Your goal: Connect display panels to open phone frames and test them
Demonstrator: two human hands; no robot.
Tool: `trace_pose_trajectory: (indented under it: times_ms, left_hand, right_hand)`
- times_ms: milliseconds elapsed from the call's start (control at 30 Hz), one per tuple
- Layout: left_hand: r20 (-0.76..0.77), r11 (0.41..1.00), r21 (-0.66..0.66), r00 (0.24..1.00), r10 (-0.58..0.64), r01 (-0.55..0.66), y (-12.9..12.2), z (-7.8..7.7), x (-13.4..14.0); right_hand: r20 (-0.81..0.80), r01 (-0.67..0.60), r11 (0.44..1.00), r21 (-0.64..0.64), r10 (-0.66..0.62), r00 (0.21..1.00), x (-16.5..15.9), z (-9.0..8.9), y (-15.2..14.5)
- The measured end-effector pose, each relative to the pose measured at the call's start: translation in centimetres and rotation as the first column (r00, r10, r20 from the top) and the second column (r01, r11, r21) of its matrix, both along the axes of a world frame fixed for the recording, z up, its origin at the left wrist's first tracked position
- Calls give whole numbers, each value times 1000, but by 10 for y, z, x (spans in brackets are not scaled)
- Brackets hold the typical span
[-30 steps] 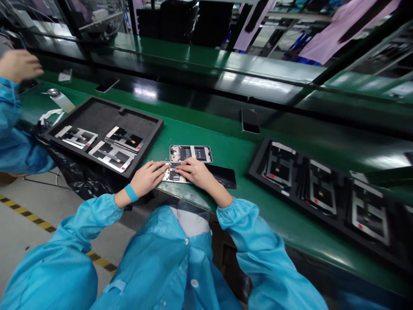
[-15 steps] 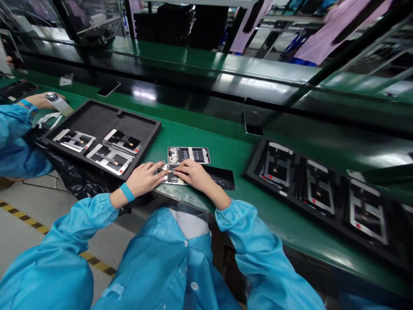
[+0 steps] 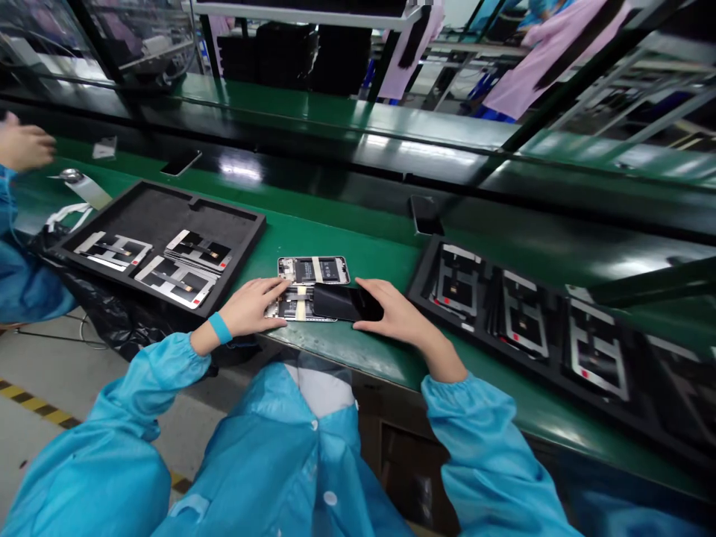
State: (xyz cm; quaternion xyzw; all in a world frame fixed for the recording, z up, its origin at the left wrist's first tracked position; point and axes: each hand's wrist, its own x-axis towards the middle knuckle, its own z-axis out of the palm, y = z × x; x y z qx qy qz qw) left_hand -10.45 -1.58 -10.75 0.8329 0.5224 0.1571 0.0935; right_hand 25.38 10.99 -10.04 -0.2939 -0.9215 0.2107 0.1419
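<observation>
My left hand (image 3: pixel 251 307) holds the left end of an opened phone body (image 3: pixel 289 307) between thumb and fingers, on the green bench. A pale strip crosses this body. In my right hand (image 3: pixel 388 309) is the right end of a black phone screen (image 3: pixel 338 302), gripped by its long edges. The screen lies over the right part of the body, and a flex cable at its left end reaches toward the body's inside. Just behind lies a second opened phone body (image 3: pixel 330 270) with a dark battery and a pale strip across it.
To the left, a black foam tray (image 3: pixel 254 224) holds several screen parts; another black tray (image 3: pixel 417 287) with more stands at right. Phones (image 3: pixel 426 215) lie farther back. A co-worker's hand (image 3: pixel 25 145) is at far left, near a tape roll (image 3: pixel 71 176). The bench's front edge (image 3: pixel 347 356) is close.
My right hand has moved right, from the phone's inside to the screen's right end. The screen has shifted left over the body. The co-worker's hand has let go of the tape roll.
</observation>
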Motion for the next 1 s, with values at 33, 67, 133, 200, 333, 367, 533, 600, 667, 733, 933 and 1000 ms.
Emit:
trace_pose_trajectory:
  times_ms: [33, 67, 133, 200, 333, 367, 533, 600, 667, 733, 933, 1000]
  left_hand:
    - [-21, 1000, -21, 1000, -10, 9, 3, 3, 1]
    - [-43, 999, -32, 999, -16, 14, 6, 6, 3]
    - [-81, 999, -34, 997, -16, 13, 8, 10, 8]
    - [-86, 1000, -20, 996, -15, 14, 10, 11, 12]
    - [43, 996, -35, 996, -80, 82, 14, 9, 17]
    - [77, 994, -38, 992, -96, 99, 16, 9, 17]
    - [112, 995, -26, 989, -95, 98, 21, 8, 10]
    - [91, 994, -2, 990, -110, 111, 21, 7, 6]
    - [75, 991, 23, 988, -135, 134, 20, 6, 5]
    - [57, 992, 15, 990, -126, 125, 19, 5, 7]
    - [52, 998, -23, 997, -59, 60, 12, 3, 14]
    - [95, 998, -8, 994, -55, 56, 7, 1, 10]
  right_hand:
    - [-11, 7, 1000, -2, -7, 1000, 3, -5, 0]
    - [-28, 9, 1000, -2, -9, 1000, 4, -9, 0]
    - [-65, 1, 1000, -2, -1, 998, 3, -14, 1]
    - [-92, -11, 1000, -5, 10, 996, 1, -15, 2]
    - [-116, -10, 1000, -24, 8, 993, 1, -15, 2]
    - [-119, -8, 1000, -30, 5, 993, 1, -15, 2]
    - [-133, -19, 998, -54, 11, 991, 2, -15, 0]
    - [-138, -23, 997, -68, 13, 990, 1, -14, -2]
    - [-141, -16, 997, -81, 5, 990, 0, -13, -3]
    - [-141, -9, 995, -102, -5, 990, 0, -10, -5]
    - [-184, 64, 990, -127, -86, 979, 7, -2, -8]
    - [-185, 63, 990, -123, -86, 979, 9, 0, -8]
